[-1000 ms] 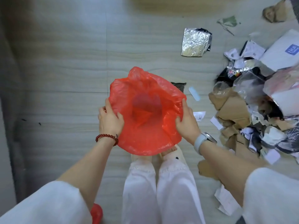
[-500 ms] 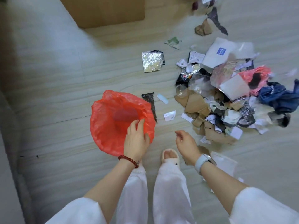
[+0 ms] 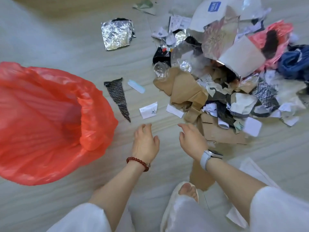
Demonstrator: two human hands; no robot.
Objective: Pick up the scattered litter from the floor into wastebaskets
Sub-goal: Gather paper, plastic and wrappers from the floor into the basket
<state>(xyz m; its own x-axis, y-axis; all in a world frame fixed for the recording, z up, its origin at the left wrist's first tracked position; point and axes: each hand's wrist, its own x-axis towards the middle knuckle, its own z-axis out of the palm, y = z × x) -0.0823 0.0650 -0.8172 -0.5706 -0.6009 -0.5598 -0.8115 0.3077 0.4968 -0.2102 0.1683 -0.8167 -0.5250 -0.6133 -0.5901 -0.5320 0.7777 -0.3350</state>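
Litter (image 3: pixel 217 77): crinkly foil, torn cardboard, paper scraps.

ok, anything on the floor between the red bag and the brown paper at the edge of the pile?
Head view: yes. A black patterned scrap, a pale blue strip and a white paper slip lie on the floor between the red bag and the brown paper.

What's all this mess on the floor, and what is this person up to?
A person is clearing litter from the floor. A red plastic bag lining a bin stands open on their left, with nothing visible in it. Both the left hand and the right hand are empty, fingers loosely spread, reaching toward small paper scraps near a big litter pile of cardboard, foil and paper.
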